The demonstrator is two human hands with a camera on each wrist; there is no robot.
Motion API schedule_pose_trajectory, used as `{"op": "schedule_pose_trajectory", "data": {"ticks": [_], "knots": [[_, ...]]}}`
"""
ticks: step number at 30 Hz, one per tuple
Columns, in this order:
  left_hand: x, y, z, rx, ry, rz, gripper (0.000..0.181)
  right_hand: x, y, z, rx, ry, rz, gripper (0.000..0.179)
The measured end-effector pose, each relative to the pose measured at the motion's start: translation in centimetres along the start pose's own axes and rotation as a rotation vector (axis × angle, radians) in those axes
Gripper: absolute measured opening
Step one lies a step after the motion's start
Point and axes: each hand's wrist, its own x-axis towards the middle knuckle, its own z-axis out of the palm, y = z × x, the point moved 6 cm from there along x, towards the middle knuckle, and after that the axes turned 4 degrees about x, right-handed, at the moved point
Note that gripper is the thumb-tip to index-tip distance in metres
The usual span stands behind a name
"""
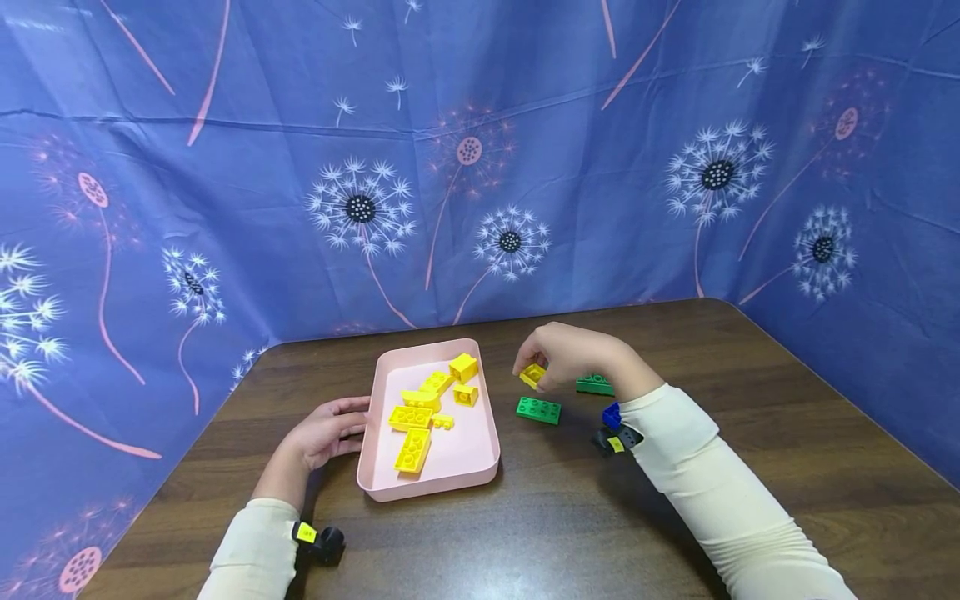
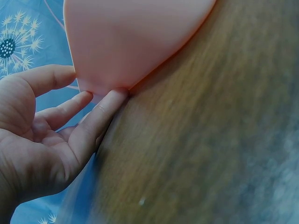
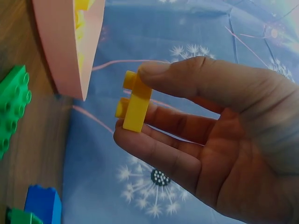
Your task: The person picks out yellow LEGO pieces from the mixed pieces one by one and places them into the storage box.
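My right hand point(image 1: 573, 354) pinches a yellow toy brick point(image 3: 138, 100) between thumb and fingers, above the table to the right of the pink tray. In the right wrist view the brick is tilted, its studs toward the tray. My left hand point(image 1: 328, 432) touches the left outer wall of the pink tray point(image 1: 429, 483) with its fingertips, fingers extended, as the left wrist view shows. Several yellow bricks point(image 1: 413, 451) lie scattered inside the tray.
A green brick point(image 1: 538, 410) lies right of the tray, below my right hand. Another green brick point(image 1: 595, 384) and a blue brick point(image 1: 612, 415) are partly hidden by my right arm. A blue dandelion-print cloth point(image 1: 480, 167) hangs behind the wooden table point(image 1: 525, 542).
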Motion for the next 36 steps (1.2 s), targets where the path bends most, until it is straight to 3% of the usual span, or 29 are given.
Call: {"op": "schedule_pose_trajectory", "data": {"ticks": [13,18,28,36], "knots": [[0.1,-0.1,-0.1,-0.005,0.021,-0.014,0.060,3.5,-2.9,1.3,-0.018,-0.063,-0.049,0.028],[0.2,0.0,-0.1,0.004,0.032,-0.020,0.060,4.8,-3.7,2.2,-0.052,-0.097,-0.025,0.029],[0.2,-0.1,-0.1,0.008,0.031,-0.014,0.059,7.2,-5.3,5.2,-0.173,-0.221,-0.067,0.035],[0.2,0.0,-0.1,0.011,0.036,-0.011,0.058,8.5,-5.7,7.9,-0.195,-0.354,-0.068,0.031]]}}
